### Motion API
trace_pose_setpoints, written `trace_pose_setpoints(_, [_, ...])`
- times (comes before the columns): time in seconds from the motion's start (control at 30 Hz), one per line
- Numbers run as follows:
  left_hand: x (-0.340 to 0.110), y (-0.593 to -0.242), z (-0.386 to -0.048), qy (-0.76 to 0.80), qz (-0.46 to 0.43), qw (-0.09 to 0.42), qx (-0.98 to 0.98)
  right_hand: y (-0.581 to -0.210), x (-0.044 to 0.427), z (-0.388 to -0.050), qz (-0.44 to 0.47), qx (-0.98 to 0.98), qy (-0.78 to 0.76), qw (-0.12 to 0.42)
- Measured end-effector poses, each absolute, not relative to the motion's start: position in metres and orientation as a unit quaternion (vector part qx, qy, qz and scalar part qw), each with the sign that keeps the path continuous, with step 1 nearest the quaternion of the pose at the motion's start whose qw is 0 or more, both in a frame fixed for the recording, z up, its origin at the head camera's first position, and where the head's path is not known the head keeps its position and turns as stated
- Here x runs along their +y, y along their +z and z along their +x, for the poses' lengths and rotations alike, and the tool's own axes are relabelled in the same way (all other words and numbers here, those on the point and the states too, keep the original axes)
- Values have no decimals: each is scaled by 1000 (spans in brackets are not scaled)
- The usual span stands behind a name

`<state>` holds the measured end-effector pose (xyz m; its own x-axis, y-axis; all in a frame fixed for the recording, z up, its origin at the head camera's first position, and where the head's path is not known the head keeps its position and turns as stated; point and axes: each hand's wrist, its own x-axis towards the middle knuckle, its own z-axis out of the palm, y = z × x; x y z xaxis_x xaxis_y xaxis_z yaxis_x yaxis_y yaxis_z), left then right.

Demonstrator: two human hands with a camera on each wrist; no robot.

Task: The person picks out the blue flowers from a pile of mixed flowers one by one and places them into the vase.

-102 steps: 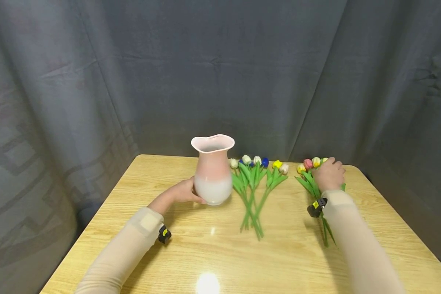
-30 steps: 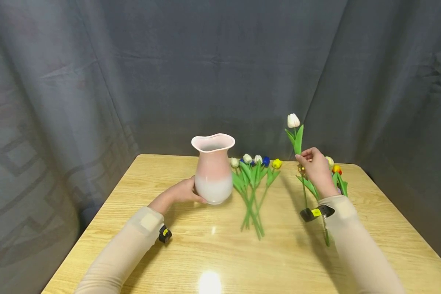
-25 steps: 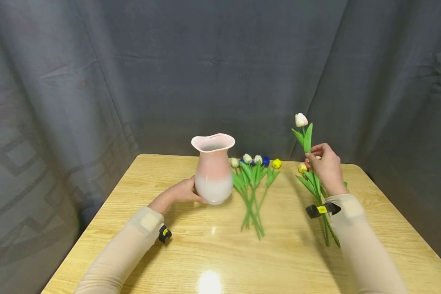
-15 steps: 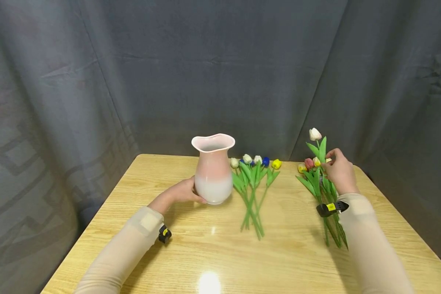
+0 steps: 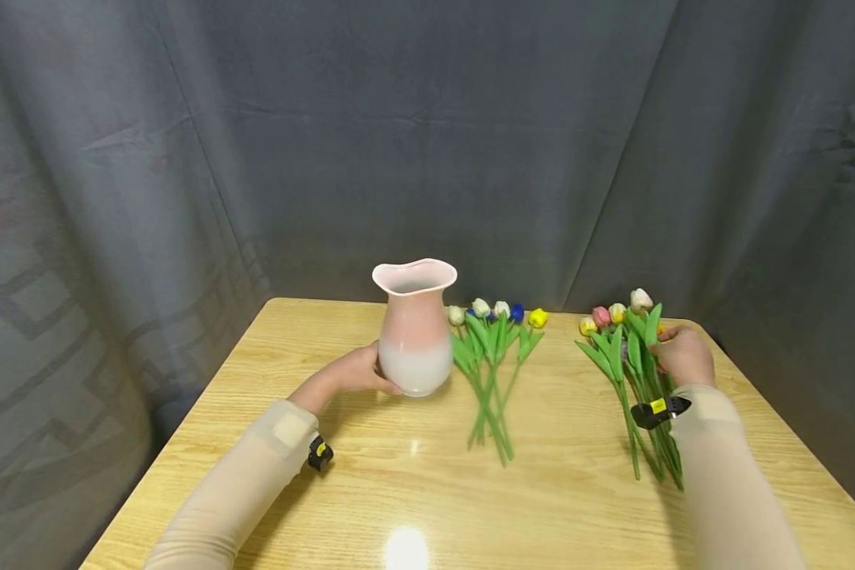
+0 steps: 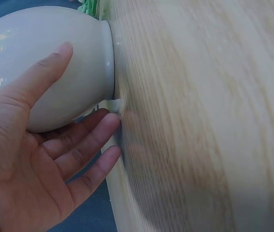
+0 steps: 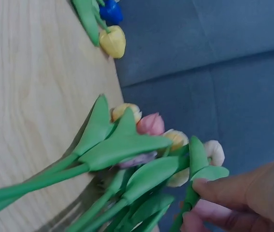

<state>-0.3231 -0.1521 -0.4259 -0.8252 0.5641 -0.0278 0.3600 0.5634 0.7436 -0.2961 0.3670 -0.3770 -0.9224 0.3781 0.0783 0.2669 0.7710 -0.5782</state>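
Observation:
My left hand [image 5: 356, 370] holds the lower side of a pink-and-white vase [image 5: 415, 340] with a wavy rim, which stands upright on the table. In the left wrist view, the thumb lies along the vase [image 6: 50, 29] while the other fingers go round its side near the base. At the right, my right hand [image 5: 686, 356] pinches a white artificial tulip [image 5: 641, 300] just below its leaves. This tulip lies low over a bunch of tulips [image 5: 618, 348] with pink and yellow heads. In the right wrist view, thumb and fingers [image 7: 223, 189] close on its green stem.
Between vase and right-hand bunch lies another group of tulips [image 5: 490, 356], white, blue and yellow, with stems crossed. Everything rests on a light wooden table [image 5: 413, 491]. Grey curtains [image 5: 413, 158] hang behind the table and at both sides.
The white tulip, lifted upright a second ago, has come down and right onto the right-hand bunch, still pinched by my right hand. Earlier it lay in the middle group. My left hand and the vase stayed put.

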Motion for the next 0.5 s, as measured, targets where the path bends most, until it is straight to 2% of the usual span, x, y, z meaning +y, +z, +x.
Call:
trace_pose_setpoints(0.3, [-151,-423,-322,384,263,128,876,-396,382,-299,-148,-949,276,34])
trace_pose_setpoints(0.5, [-151,-424,-321,387,261,126,875,-405,381,-300,-171,-945,279,27])
